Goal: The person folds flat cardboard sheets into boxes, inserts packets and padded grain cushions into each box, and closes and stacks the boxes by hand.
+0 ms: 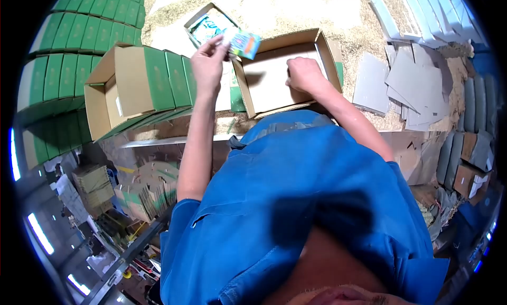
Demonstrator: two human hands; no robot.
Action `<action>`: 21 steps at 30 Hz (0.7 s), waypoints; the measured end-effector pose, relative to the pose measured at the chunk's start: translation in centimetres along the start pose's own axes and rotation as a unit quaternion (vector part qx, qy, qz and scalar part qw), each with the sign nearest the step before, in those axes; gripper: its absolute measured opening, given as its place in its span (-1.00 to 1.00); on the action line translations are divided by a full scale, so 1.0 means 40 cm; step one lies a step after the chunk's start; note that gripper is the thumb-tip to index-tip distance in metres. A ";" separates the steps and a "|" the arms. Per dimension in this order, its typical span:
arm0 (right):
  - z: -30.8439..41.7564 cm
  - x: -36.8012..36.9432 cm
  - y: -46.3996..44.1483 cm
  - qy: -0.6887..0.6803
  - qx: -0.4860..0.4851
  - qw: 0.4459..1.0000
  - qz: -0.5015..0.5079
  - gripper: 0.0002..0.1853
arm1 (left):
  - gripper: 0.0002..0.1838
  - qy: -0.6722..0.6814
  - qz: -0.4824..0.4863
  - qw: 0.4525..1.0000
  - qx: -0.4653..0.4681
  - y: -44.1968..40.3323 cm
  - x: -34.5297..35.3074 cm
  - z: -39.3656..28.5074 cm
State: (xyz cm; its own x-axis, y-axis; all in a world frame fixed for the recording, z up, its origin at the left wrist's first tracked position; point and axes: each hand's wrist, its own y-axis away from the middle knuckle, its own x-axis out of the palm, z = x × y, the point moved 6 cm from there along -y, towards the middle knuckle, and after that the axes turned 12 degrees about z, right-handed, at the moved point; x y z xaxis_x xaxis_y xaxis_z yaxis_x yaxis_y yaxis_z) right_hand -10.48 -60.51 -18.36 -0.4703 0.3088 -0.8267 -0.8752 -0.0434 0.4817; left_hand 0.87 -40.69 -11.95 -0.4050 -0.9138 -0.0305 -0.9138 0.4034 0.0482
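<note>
My left hand (pixel 207 63) pinches a small colourful packet (pixel 245 44), blue with green and orange, by its left end. The packet hangs over the left rim of an open cardboard box (pixel 274 91), whose floor shows pale. Above this box my right hand (pixel 303 74) is curled into a loose fist. Its fingertips face away, so anything inside them is hidden. Just behind my left hand stands a smaller open box (pixel 188 26) with teal and white packets (pixel 206 28) in it.
At left are stacked green boxes (pixel 79 31) and an open empty carton (pixel 111 101) lying beside more green ones. Grey cardboard sheets (pixel 417 85) lie at right, below light-blue trays (pixel 397 14). The worktop's front edge (pixel 153 141) runs close to my body.
</note>
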 end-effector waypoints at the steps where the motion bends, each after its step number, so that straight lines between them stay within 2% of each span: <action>1: -0.012 0.002 0.027 -0.001 -0.001 1.000 0.000 -0.83 | -0.71 -0.005 0.032 0.999 -0.014 0.029 0.033 0.001; 3: -0.045 0.018 0.109 -0.125 -0.029 0.992 0.009 -0.79 | -0.66 -0.017 0.078 0.994 -0.069 0.077 0.088 0.037; 5: -0.054 0.004 0.190 -0.251 -0.082 0.964 -0.014 -0.81 | -0.50 -0.218 0.154 0.960 -0.086 0.102 0.132 0.069; 6: -0.060 -0.016 0.232 -0.319 -0.126 0.939 -0.035 -0.78 | -0.48 -0.337 0.133 0.932 0.013 0.115 0.147 0.047; 7: -0.092 -0.018 0.256 -0.355 -0.146 0.919 -0.090 -0.81 | -0.47 -0.447 0.108 0.881 0.113 0.138 0.166 0.024; 8: -0.137 -0.029 0.276 -0.396 -0.112 0.903 -0.122 -0.84 | -0.43 -0.479 0.090 0.863 0.133 0.166 0.169 -0.011; 9: -0.182 -0.043 0.294 -0.437 -0.078 0.883 -0.151 -0.86 | -0.39 -0.445 0.060 0.876 0.174 0.185 0.152 -0.027; 11: -0.287 -0.055 0.309 -0.494 0.000 0.841 -0.219 -0.87 | -0.41 -0.437 -0.020 0.878 0.192 0.209 0.094 -0.033; 12: -0.344 -0.032 0.287 -0.513 0.007 0.826 -0.234 -0.83 | -0.47 -0.337 -0.015 0.936 0.100 0.200 0.041 0.043; 13: -0.385 0.011 0.253 -0.542 -0.020 0.808 -0.231 -0.72 | -0.52 -0.074 0.013 0.996 -0.041 0.198 0.023 0.135; 14: -0.385 0.048 0.227 -0.589 -0.035 0.784 -0.193 -0.64 | -0.49 0.051 0.043 0.989 -0.133 0.213 0.031 0.183; 15: -0.381 0.082 0.206 -0.633 -0.050 0.756 -0.155 -0.55 | -0.46 0.174 0.072 0.957 -0.221 0.234 0.046 0.228; 16: -0.368 0.134 0.181 -0.676 -0.049 0.731 -0.077 -0.40 | -0.42 0.106 0.106 0.974 -0.170 0.239 0.061 0.253; 17: -0.347 0.152 0.180 -0.694 -0.035 0.717 -0.061 -0.32 | -0.41 0.031 0.107 0.980 -0.163 0.257 0.082 0.244; 19: -0.325 0.209 0.157 -0.710 -0.031 0.701 -0.054 -0.17 | -0.32 0.006 0.100 0.968 -0.230 0.281 0.123 0.188; 20: -0.313 0.197 0.126 -0.606 -0.058 0.789 -0.081 -0.05 | -0.28 -0.171 0.130 0.967 -0.136 0.267 0.130 0.158; 21: -0.313 0.215 0.123 -0.567 -0.047 0.820 -0.062 0.02 | -0.24 -0.340 0.156 0.926 -0.039 0.266 0.148 0.128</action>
State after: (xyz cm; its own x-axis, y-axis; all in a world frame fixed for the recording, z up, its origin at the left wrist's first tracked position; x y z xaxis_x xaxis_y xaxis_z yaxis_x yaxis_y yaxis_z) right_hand -20.22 -69.97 -26.74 -0.0160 0.9991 -0.0401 -0.9381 -0.0011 0.3463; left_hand -11.41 -41.56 -16.73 -0.5991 -0.5010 -0.6246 -0.7546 0.6141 0.2312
